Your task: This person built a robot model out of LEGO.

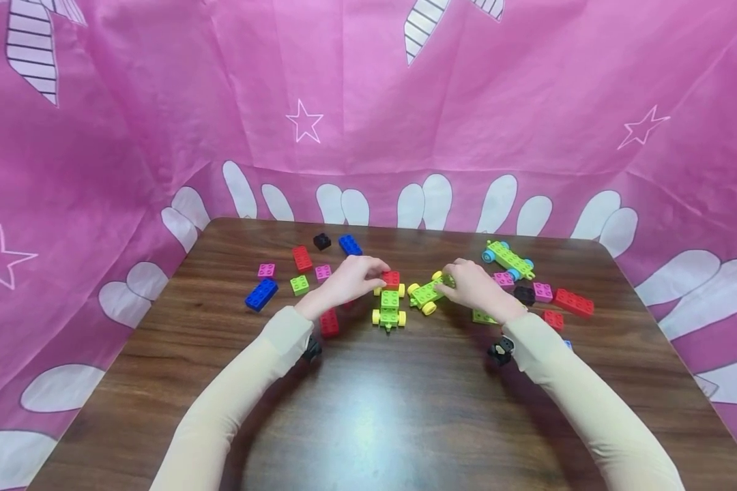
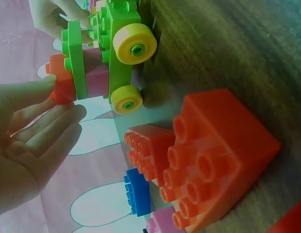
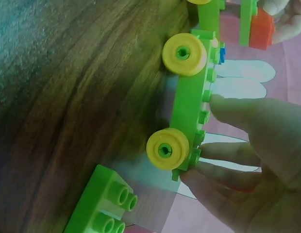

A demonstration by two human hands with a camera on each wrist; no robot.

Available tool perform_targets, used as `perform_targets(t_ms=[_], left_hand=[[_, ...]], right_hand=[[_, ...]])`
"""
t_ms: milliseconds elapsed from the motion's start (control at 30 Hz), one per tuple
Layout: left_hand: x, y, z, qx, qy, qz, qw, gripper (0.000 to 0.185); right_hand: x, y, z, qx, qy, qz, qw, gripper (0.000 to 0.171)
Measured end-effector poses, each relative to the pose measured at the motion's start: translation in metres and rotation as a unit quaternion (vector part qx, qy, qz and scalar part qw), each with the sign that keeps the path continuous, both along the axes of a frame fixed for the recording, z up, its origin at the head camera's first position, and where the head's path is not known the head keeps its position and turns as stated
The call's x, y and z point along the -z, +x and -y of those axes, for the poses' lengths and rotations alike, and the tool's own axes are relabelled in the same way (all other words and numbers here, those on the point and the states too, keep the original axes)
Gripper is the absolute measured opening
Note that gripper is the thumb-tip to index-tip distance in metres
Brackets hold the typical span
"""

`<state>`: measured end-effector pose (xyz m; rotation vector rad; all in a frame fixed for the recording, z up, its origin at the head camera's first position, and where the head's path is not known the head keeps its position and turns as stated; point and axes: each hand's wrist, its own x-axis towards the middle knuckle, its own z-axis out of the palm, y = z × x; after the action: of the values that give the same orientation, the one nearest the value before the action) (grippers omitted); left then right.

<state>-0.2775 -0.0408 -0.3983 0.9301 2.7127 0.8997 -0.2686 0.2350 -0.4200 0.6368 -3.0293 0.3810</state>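
Pink star-printed cloth walls in the dark wooden table (image 1: 368, 409). At centre stand two green wheeled bases, touching. The right hand (image 1: 475, 286) grasps the tilted one (image 1: 426, 293), its long axis running eight to two o'clock; the left hand (image 1: 347, 279) pinches a red brick (image 1: 392, 277) atop the other (image 1: 389, 308).

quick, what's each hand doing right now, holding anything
Left hand: fingers pinch the red brick on top of the green wheeled base.
Right hand: fingers grip the second green wheeled base.
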Motion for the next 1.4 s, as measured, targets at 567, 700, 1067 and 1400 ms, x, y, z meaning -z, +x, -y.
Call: perform_targets(t_ms=[567, 700, 1067, 1400], left_hand=[[-0.004, -0.01, -0.002, -0.015, -0.04, -0.03, 0.9987, 0.037], [-0.002, -0.007, -0.002, -0.022, -0.035, -0.04, 0.9984, 0.039], [-0.005, 0.014, 0.004, 0.004, -0.092, -0.078, 0.9927, 0.057], [0.0, 0.009, 0.004, 0.017, -0.087, -0.11, 0.99, 0.057]], right_hand=[[-0.006, 0.0, 0.002, -0.05, -0.016, 0.039, 0.998, 0.031], [-0.007, 0.004, 0.003, -0.065, -0.027, 0.041, 0.997, 0.029], [-0.01, 0.021, -0.002, -0.041, -0.021, 0.049, 0.998, 0.056], [-0.01, 0.03, -0.002, -0.055, -0.029, 0.059, 0.996, 0.057]])
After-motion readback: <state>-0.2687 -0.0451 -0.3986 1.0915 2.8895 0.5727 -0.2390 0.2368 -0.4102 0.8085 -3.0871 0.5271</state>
